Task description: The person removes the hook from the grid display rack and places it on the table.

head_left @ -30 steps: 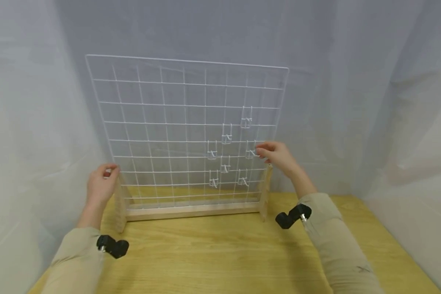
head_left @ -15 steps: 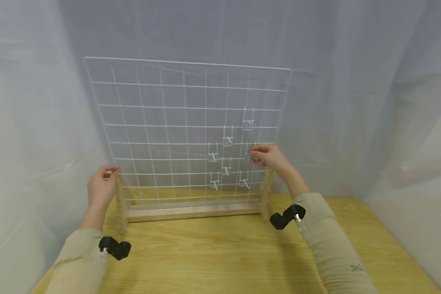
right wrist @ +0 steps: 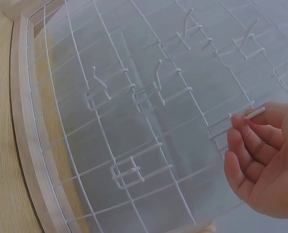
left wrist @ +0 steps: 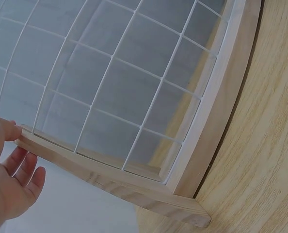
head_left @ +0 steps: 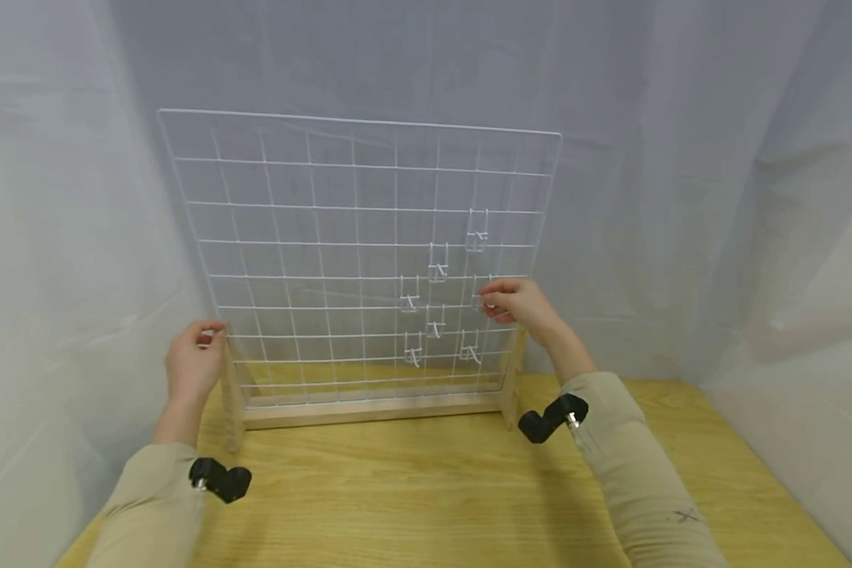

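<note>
A white wire grid panel [head_left: 359, 121] stands upright in a pale wooden stand [head_left: 369, 414]. My right hand [head_left: 528, 308] pinches a white wire hook [right wrist: 254, 113] between thumb and fingertips at the panel's right side. That hook hangs on the grid, its prong tip poking past my fingers in the right wrist view. Over at the left, my left hand [head_left: 193, 359] grips the top end of the stand's side post [left wrist: 52, 148], thumb above and fingers below. Other wire hooks hang around the held one, among them an upper hook [head_left: 476, 241] and a lower hook [head_left: 470, 353].
The stand rests on a yellowish wood-grain table [head_left: 397, 497]. Pale sheeting [head_left: 646, 197] hangs behind the panel and along both sides. Black camera mounts [head_left: 555, 418] sit on both sleeves.
My right hand has moved left from beside the hook and now pinches it; over the last half second it barely shifts. The left hand stays at the post.
</note>
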A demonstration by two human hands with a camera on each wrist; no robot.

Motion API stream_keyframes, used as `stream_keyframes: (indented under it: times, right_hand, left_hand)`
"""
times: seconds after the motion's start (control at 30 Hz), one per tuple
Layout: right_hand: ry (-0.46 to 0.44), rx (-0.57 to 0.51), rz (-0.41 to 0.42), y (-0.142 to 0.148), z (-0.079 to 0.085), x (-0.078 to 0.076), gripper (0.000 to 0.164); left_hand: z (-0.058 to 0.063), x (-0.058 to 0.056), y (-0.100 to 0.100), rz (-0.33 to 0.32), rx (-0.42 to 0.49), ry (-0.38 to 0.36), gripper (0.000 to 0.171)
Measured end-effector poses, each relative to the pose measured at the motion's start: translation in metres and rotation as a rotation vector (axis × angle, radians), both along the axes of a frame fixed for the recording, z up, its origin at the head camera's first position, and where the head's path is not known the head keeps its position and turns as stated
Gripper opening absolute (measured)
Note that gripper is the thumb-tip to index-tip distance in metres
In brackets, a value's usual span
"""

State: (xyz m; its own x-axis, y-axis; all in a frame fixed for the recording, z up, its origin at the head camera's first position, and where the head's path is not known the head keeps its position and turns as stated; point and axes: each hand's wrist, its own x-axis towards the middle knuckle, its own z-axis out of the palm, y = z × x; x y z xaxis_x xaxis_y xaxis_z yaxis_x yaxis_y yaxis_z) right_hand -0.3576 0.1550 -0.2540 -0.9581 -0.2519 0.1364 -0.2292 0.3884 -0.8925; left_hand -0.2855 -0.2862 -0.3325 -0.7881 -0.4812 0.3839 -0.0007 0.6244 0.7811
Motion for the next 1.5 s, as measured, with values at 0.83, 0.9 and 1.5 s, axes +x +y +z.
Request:
stream_keyframes:
  times: [0.83, 0.9, 1.5]
  right_hand:
    - [0.031, -0.037, 0.022, 0.011, 0.016, 0.022, 0.032]
    - [0.036, -0.027, 0.034, 0.013, 0.014, 0.025, 0.033]
    - [0.036, 0.054, 0.124, 0.021, -0.009, 0.046, 0.034]
  left_hand:
    - [0.002, -0.001, -0.002, -0.016, 0.049, -0.045, 0.032]
    - [0.002, -0.001, -0.001, -0.015, 0.053, -0.042, 0.033]
    - [0.0, -0.003, 0.0, 0.015, 0.038, -0.003, 0.03]
